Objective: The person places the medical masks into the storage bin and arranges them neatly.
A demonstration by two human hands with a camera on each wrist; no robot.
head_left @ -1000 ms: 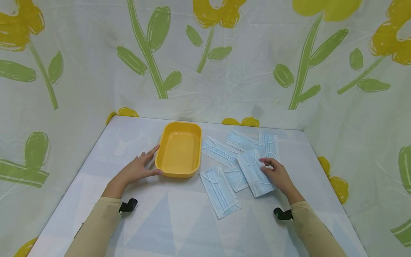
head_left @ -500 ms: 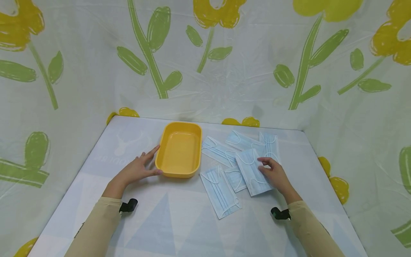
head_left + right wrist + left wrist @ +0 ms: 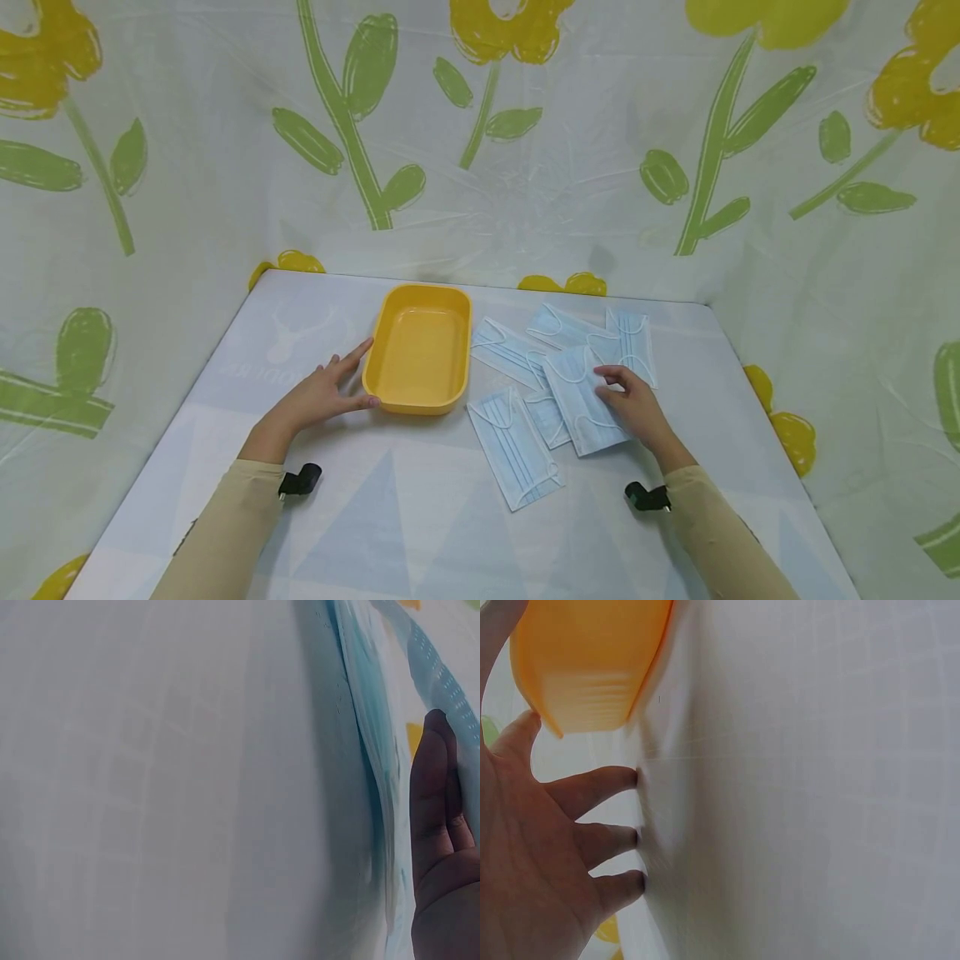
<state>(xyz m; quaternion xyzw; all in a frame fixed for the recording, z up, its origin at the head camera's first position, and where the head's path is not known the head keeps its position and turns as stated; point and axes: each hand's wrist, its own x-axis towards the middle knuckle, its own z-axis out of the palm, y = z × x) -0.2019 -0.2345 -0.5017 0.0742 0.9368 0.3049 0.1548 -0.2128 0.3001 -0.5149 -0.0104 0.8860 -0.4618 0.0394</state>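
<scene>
My left hand (image 3: 318, 393) touches the left side of a yellow plastic tray (image 3: 420, 400) with index finger and thumb spread apart. In the left wrist view its other fingers (image 3: 604, 838) reach down to the tabletop beside the tray's wall (image 3: 592, 645). My right hand (image 3: 636, 406) pinches a light blue face mask (image 3: 581, 400) by its right edge, and the mask hangs over others in the pile. From the right wrist, the held mask's edge (image 3: 439, 667) shows above the fingers (image 3: 431, 780); the thumb is partly hidden.
Several more face masks lie loose to the tray's right, including one nearest the front (image 3: 513, 450), one beside the tray (image 3: 504, 350) and one at the back right (image 3: 636, 337). Flower-printed curtains (image 3: 525, 200) stand around the table (image 3: 352, 533).
My right hand has moved slightly left, carrying the pinched face mask with it. The left hand and the tray have stayed still.
</scene>
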